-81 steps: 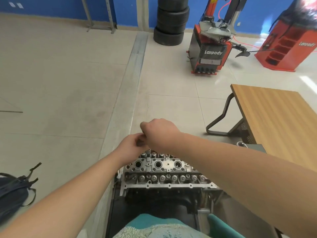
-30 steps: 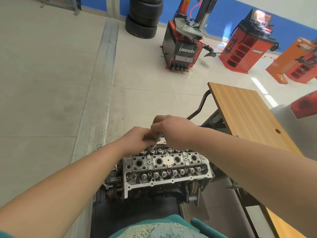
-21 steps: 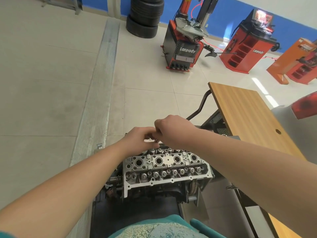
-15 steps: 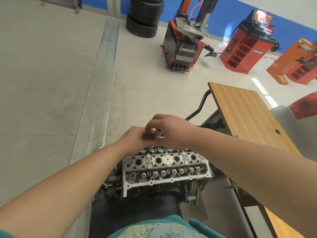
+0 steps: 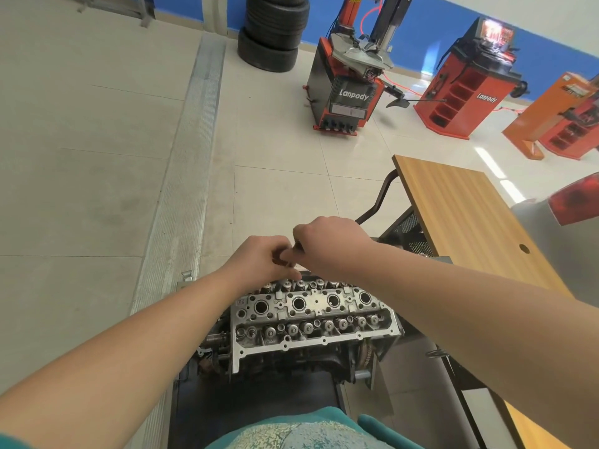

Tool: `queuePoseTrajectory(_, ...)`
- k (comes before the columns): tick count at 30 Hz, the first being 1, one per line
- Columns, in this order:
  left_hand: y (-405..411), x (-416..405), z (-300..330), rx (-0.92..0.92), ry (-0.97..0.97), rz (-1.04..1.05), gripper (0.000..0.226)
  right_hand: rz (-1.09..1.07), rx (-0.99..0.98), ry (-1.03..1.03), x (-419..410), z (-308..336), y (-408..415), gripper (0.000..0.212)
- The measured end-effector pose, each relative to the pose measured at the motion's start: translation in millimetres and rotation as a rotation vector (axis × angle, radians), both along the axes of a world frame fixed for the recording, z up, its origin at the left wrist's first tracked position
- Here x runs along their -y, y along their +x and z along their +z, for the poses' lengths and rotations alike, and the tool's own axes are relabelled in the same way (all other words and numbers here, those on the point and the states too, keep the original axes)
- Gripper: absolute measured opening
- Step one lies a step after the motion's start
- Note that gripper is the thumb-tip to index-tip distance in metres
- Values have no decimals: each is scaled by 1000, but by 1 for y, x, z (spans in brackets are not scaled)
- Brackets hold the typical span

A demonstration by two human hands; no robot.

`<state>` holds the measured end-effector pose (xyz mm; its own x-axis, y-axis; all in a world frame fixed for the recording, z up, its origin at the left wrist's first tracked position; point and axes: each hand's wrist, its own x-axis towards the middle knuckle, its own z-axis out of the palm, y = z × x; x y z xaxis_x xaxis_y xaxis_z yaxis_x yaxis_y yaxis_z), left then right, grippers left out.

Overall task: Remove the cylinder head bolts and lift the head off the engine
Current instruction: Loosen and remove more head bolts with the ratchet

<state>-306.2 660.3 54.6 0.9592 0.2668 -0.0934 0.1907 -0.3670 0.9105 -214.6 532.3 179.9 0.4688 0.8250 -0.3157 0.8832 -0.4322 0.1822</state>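
Note:
A bare aluminium cylinder head [image 5: 311, 319] sits on the engine in front of me, with round plug wells along its middle and rows of valve springs. Both hands meet just above its far edge. My left hand [image 5: 259, 260] and my right hand [image 5: 327, 244] have their fingers curled together round a small metal tool or bolt, most of it hidden between them. The far row of the head lies partly under my hands.
A wooden table [image 5: 466, 222] stands right of the engine. Across the tiled floor are a red tyre changer [image 5: 350, 92], a red wheel balancer [image 5: 466, 89], orange machines [image 5: 564, 118] and stacked tyres [image 5: 272, 30]. A metal floor channel [image 5: 191, 176] runs on the left.
Both hands stay together over the head's far edge, with my right hand twisting back and forth. The view swung to the right since the oldest frame.

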Motion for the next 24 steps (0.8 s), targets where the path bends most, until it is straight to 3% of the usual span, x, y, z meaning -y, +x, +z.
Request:
queuePoseTrajectory(3, -1, 0, -6, -17, -35, -55, 23, 135, -80, 30, 5, -1, 4, 12)
queuePoseTrajectory(6, -1, -3, -9, -65, 15, -67, 13, 192, -230, 113, 8, 6, 3, 37)
queuePoseTrajectory(8, 2, -2, -8, -51, 33, -23, 11, 61, -145, 115, 3, 5, 0, 53)
queuePoseTrajectory(10, 4, -1, -5, -31, 33, 26, 24, -22, -15, 37, -1, -2, 1, 46)
queuePoseTrajectory(13, 4, 1, -8, -36, 7, -41, 22, 76, -104, 58, 2, -1, 4, 6)
queuePoseTrajectory(15, 1, -1, -10, -66, 24, -87, 33, 182, -208, 91, 6, 5, 7, 24)
queuePoseTrajectory(16, 0, -2, -11, -78, 39, -82, 29, 180, -220, 115, 7, 8, 6, 24)
queuePoseTrajectory(18, 2, -4, -12, -64, 44, -43, 9, 122, -153, 147, 5, 8, 4, 34)
queuePoseTrajectory(20, 4, -4, -11, -36, 61, 1, 18, 15, -51, 80, 0, 5, 4, 47)
queuePoseTrajectory(23, 4, -1, -9, -36, 19, -19, 22, 65, -66, 53, -1, -1, 4, 18)
queuePoseTrajectory(24, 3, -1, -10, -40, 7, -43, 28, 97, -121, 56, 2, 1, 5, 17)
